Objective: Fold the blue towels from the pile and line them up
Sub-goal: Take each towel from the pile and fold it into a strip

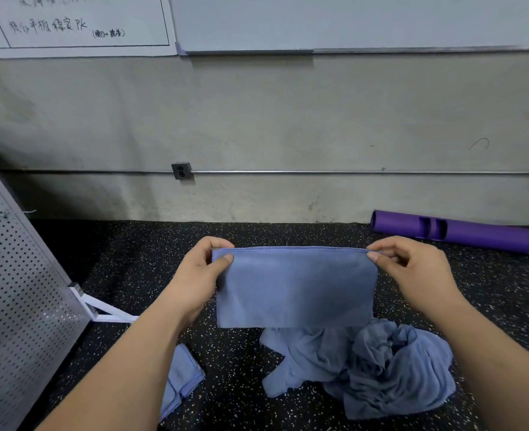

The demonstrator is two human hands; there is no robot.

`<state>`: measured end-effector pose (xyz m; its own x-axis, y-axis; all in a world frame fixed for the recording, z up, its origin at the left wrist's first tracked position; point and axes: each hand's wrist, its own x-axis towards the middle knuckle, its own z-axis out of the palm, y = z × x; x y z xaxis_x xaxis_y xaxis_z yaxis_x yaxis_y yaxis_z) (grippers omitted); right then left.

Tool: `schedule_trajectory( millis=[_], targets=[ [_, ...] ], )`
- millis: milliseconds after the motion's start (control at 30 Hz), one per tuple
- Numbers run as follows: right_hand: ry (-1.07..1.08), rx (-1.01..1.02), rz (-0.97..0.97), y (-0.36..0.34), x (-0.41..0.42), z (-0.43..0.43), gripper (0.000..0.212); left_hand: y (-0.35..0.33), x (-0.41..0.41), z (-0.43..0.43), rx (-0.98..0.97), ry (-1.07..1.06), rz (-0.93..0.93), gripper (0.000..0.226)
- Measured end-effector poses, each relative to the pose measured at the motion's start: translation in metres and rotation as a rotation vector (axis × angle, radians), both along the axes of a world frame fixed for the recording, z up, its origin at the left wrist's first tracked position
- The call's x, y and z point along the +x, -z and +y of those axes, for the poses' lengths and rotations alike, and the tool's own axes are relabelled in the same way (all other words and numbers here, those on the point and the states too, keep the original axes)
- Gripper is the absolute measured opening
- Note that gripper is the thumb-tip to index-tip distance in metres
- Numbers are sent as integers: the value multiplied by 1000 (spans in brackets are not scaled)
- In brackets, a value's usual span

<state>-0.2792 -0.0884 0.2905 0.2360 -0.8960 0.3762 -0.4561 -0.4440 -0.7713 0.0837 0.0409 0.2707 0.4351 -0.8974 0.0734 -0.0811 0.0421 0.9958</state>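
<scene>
Folded stack (180, 381) at 7 o'clock looks done; pile (381, 368) at 5 o'clock remains. Left hand (201, 275) and right hand (412, 269) pinch a doubled towel (297, 287) by its top corners.

Single head-worn wide view, facing forward and down; speckled floor (126, 250) near, wall (288, 119) beyond.
</scene>
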Motion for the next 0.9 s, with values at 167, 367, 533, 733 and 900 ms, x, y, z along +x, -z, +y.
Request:
schedule_trajectory(
  millis=[167,367,533,733,900],
  targets=[
    [-49,-28,112,0,-12,0,18,6,15,6,-42,-38,-234,15],
    [-102,-35,228,-1,-21,0,25,6,18,9,-17,3,-327,19],
    [-75,-33,300,-1,-27,1,22,4,18,9,-30,45,-376,21],
    [-53,-49,310,-3,-32,1,20,2,14,10,24,47,-424,14],
    [-49,-36,285,-5,-33,3,29,-2,12,12,38,58,-543,12]
  ],
)
